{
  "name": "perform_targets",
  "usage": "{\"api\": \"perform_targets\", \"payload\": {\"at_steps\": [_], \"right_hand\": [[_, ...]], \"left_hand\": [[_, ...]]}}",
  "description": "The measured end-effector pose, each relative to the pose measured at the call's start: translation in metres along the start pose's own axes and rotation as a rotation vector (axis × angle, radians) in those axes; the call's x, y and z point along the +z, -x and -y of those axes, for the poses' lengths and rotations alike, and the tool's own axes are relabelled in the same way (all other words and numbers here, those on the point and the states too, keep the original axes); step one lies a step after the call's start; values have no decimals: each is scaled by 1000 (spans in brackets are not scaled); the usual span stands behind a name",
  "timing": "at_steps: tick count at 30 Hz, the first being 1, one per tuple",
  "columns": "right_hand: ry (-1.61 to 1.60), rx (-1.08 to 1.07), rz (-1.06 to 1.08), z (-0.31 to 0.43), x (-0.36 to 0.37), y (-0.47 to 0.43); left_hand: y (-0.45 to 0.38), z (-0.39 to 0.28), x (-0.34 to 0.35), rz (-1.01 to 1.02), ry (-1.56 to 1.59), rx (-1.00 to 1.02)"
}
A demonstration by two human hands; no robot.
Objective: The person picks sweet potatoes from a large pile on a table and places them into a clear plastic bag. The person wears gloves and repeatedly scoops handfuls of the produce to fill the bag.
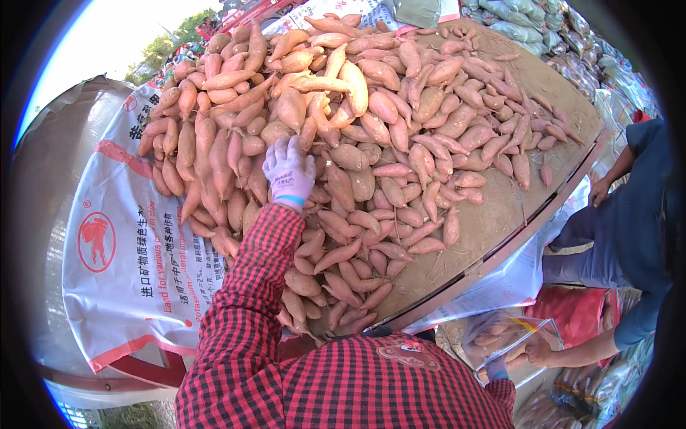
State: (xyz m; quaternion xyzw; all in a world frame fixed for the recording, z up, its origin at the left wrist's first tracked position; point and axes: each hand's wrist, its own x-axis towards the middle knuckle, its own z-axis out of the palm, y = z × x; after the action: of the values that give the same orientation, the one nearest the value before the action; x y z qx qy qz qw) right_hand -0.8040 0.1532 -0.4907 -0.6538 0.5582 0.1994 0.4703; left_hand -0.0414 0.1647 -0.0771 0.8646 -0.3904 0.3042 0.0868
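Note:
My left hand (289,169), in a pale lilac work glove, lies back up on a big heap of sweet potatoes (348,187). Its fingers are slightly apart, and the fingertips touch the sweet potatoes just beyond them. Down at the lower right, my right hand (497,369) is at the lower edge of a clear plastic bag (509,332) that contains sweet potatoes. The bag and its glare hide those fingers, so their grip does not show. A co-worker's hand (540,354) holds the same bag from the right.
The heap lies on a brown board (482,236) with a raised metal edge along its right side. Printed white sacking (128,257) hangs at the left. A co-worker (638,214) stands at the right, near filled bags (573,391). Green sacks (514,27) are stacked behind.

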Motion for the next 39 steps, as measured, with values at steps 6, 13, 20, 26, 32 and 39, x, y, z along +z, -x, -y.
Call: {"api": "perform_targets", "payload": {"at_steps": [6, 13, 20, 26, 32, 39], "right_hand": [[364, 41, -130, 170, -93, 76], [-292, -482, -290, 312, -88, 81], [-1146, -709, 288, 503, -92, 107], [-1740, -605, 597, 552, -68, 87], [-1567, -606, -11, 377, -90, 74], [-833, -137, -875, 124, -121, 129]], "left_hand": [[-133, 5, 2, 507, -224, -304], [-154, 32, 23, 476, 245, -607], [-47, -12, -49, 148, 1295, -33], [101, -88, -53, 492, 1040, 492], [3, 8, -29, 29, 341, 408], [-94, 156, 73, 397, -194, 681]]}}
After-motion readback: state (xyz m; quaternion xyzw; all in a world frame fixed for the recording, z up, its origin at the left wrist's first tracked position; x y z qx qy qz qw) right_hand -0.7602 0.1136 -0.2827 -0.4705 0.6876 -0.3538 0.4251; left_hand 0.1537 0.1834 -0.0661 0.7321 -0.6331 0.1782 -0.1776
